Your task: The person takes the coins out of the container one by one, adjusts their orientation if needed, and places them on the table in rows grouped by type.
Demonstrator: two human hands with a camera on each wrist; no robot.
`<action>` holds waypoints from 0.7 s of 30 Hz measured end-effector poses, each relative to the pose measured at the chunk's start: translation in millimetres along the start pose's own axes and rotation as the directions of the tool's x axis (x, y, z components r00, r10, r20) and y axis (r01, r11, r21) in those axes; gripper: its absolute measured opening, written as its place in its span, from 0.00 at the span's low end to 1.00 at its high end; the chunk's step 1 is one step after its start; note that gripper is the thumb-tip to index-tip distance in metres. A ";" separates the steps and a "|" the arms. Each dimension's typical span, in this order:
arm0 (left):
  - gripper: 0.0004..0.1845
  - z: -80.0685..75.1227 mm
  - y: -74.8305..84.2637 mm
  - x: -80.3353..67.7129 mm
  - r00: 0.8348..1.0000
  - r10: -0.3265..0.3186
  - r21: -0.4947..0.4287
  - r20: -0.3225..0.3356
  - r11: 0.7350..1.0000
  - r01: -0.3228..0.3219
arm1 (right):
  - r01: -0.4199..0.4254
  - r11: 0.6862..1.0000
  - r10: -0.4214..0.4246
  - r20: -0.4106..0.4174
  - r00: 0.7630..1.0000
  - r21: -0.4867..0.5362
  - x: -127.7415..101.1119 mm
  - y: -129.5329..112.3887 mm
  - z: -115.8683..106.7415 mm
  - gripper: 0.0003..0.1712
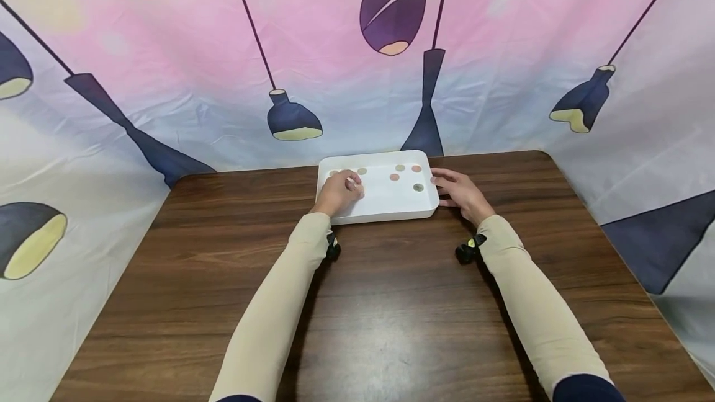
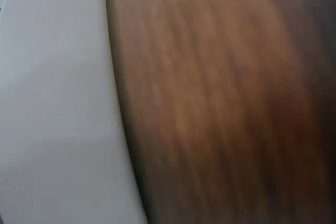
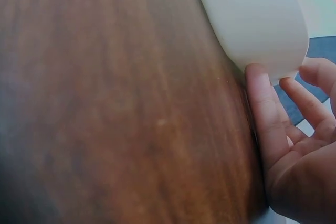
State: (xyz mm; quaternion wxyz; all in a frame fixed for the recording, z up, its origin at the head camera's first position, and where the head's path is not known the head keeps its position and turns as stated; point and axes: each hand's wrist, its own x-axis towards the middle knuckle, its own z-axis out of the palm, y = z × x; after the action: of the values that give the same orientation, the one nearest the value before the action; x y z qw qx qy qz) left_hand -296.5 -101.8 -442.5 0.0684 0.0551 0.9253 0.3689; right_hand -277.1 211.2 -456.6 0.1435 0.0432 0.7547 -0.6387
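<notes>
A shallow white tray [image 1: 385, 200] lies near the table's far edge, with several small coin-like discs in it, such as a dark one [image 1: 418, 187] and a reddish one [image 1: 394, 177]. My left hand [image 1: 337, 193] is over the tray's left part, fingers bent and thumb near the index finger. I cannot tell if a disc is between those fingertips. My right hand [image 1: 460, 194] touches the tray's right end with spread, mostly straight fingers. In the right wrist view, the thumb [image 3: 261, 95] lies against the tray's outer wall [image 3: 257, 30] while other fingertips reach its rim.
The tray stands on a brown wood-grain table [image 1: 391, 315]. Right behind the table hangs a cloth [image 1: 346, 67] printed with lamps. Each wrist carries a small black camera. Only the tray's outer side and wood show in the left wrist view.
</notes>
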 end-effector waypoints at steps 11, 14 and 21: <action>0.12 -10.7 -1.5 -1.4 0.996 0.053 0.054 0.074 0.997 -0.057 | 0.004 1.000 -0.004 -0.007 1.000 -0.027 2.4 1.2 0.3 0.32; 0.12 -11.4 -6.2 -1.7 0.996 0.066 0.031 0.055 0.997 -0.068 | 0.005 1.000 -0.005 -0.005 1.000 -0.023 2.2 0.1 1.6 0.32; 0.15 -13.7 -3.4 -0.7 0.995 0.043 -0.145 0.091 0.989 -0.029 | -0.005 1.000 0.005 -0.005 1.000 -0.009 2.3 0.3 -1.5 0.32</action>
State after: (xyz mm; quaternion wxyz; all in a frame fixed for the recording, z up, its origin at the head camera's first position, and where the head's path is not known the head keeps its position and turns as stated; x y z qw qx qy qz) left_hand -298.3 -113.6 -435.0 0.1090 0.0839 0.8910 0.4326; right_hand -279.4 212.4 -457.3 0.1436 0.0461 0.7579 -0.6347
